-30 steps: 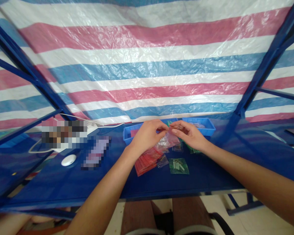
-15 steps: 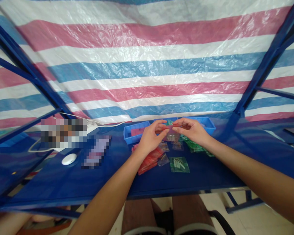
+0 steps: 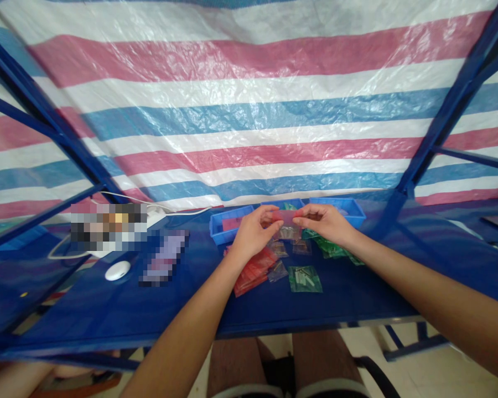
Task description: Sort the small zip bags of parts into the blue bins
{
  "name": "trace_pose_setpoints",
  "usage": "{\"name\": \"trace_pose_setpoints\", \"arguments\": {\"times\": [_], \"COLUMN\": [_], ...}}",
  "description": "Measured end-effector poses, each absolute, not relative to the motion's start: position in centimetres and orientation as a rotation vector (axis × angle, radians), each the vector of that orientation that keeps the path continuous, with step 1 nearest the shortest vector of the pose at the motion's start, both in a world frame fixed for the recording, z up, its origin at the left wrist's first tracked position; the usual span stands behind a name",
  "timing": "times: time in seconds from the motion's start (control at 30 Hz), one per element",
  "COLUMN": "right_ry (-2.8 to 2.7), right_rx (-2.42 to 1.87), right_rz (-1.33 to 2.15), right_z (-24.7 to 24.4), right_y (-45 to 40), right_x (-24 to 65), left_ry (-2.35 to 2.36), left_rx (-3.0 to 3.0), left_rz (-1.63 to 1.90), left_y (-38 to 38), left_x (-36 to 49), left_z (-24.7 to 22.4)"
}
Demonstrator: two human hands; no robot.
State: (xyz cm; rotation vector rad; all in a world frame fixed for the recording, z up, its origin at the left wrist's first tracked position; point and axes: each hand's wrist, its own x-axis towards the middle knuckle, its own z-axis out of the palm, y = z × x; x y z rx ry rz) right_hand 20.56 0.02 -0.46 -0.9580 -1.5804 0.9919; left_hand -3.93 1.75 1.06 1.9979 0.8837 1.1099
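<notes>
A small pinkish see-through plastic bag (image 3: 286, 217) is stretched between my two hands. My left hand (image 3: 254, 231) pinches its left edge with thumb and fingers. At the opposite edge, my right hand (image 3: 324, 222) grips it the same way. Just below it shows a clear packet with small parts (image 3: 289, 232); whether it is joined to the pinkish bag I cannot tell. Red plastic bags (image 3: 255, 272) lie in a pile under my left wrist. Green bags (image 3: 334, 249) lie beneath my right wrist. Nearer me rests a green-tinted packet of small metal-looking pieces (image 3: 305, 278).
Blue bins (image 3: 225, 239) line the table's back, the left one with something pink inside. Small clear packets (image 3: 278, 271) lie mid-table. To the left are a white rounded case (image 3: 118, 270), a blurred-out phone-like object (image 3: 166, 257) and white cables. Blue posts (image 3: 444, 119) flank a striped sheet.
My hands have drawn the pinkish bag flat, so more of it shows between my fingers. My right fingers have closed in on its edge. Things on the table stay put.
</notes>
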Motion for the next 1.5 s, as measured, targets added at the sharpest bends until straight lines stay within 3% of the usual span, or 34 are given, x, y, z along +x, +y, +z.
{"name": "trace_pose_setpoints", "arguments": {"times": [0.33, 0.87, 1.5], "right_ry": [-1.666, -1.614, -1.701], "right_rx": [-1.000, -0.985, -1.040], "right_rz": [0.949, 0.870, 0.884], "right_z": [-0.59, -0.40, -1.10], "right_y": [-0.09, -0.21, -0.01], "right_x": [20.68, 20.51, 20.41], "left_ry": [0.932, 0.979, 1.045], "left_rx": [2.114, 2.108, 2.218], "left_rz": [0.983, 1.240, 1.067], "left_y": [1.13, 1.08, 1.20], "left_x": [-4.05, -3.84, -4.06], "left_z": [1.50, 1.77, 1.63]}}
